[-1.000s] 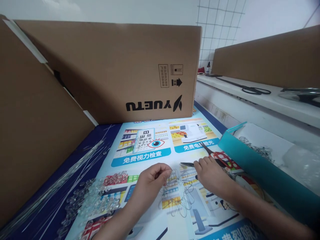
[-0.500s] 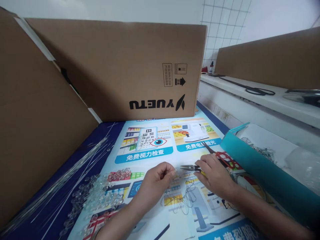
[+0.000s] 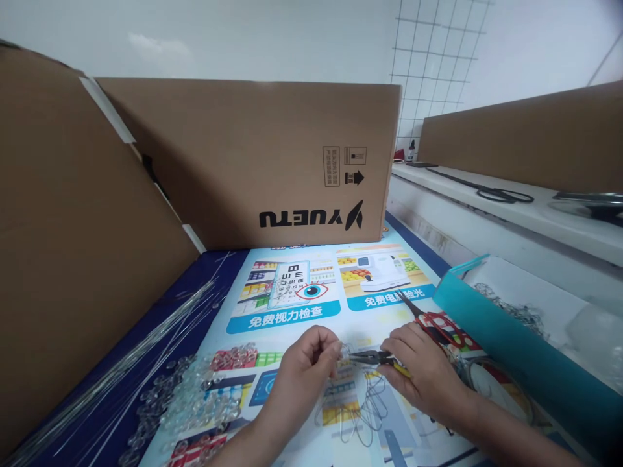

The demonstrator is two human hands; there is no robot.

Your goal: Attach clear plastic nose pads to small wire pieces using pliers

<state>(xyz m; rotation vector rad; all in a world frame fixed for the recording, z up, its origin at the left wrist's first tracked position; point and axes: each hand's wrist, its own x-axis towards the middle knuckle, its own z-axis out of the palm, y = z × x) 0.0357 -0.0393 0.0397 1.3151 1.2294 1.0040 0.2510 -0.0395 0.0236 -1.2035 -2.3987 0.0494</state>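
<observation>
Pinching a small clear bead [image 3: 344, 351] in your left hand [image 3: 306, 363], right hand [image 3: 423, 370] gripping pliers [image 3: 372, 357]: light, slippery, fragile, so nip its wire loop.

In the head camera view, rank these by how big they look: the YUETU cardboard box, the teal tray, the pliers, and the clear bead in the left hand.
1. YUETU cardboard box
2. teal tray, though it sits nearer the camera
3. pliers, partly hidden by the right hand
4. clear bead, pinched by the left hand
</observation>
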